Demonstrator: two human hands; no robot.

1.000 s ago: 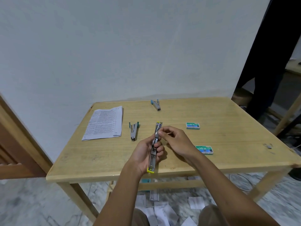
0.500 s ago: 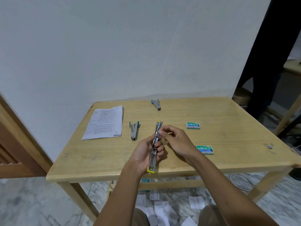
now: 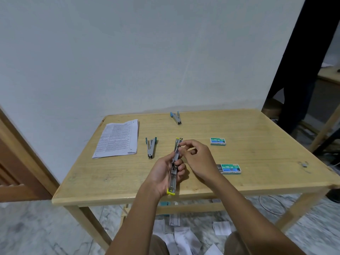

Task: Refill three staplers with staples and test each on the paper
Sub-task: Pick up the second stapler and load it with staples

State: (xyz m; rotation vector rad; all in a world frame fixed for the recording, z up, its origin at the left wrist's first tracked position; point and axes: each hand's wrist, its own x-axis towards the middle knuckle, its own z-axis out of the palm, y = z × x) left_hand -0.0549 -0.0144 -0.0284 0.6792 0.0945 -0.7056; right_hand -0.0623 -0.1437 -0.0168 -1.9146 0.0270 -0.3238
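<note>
Refill step's on right now. Left hand (image 3: pixel 161 173) is wrapped round the middle of the yellow stapler (image 3: pixel 173 179), grasping it firm. It's held up over the worktop (image 3: pixel 257 144), right of the paper (image 3: pixel 117 138) and nearer the person than the paper is.

Stapler's swung fully open, so it's one long strip. Long axis runs front to back, approx parallel w/ the paper's long edge. Yellow end points back at the person; far end aims at the wall, tipped a touch rightward. Right hand (image 3: pixel 196 157) has thumb & forefinger pinched on that far half, other fingers curled. Strip of staples in that pinch? Too small to tell from here.

Other two staplers lie flat, no hand on them: green stapler (image 3: pixel 151 148) just right of the paper, blue stapler (image 3: pixel 176 118) beyond the paper's far right corner. Two staple boxes sit well right of the paper; the nearer box (image 3: pixel 230 168) looks slid open.

My read: loading's mid-way, no test press w/ this one yet. Next move prob needs the staples seated flat in the channel. Then the top gets folded shut w/o jamming, then it's across to the paper for a firm squeeze.
</note>
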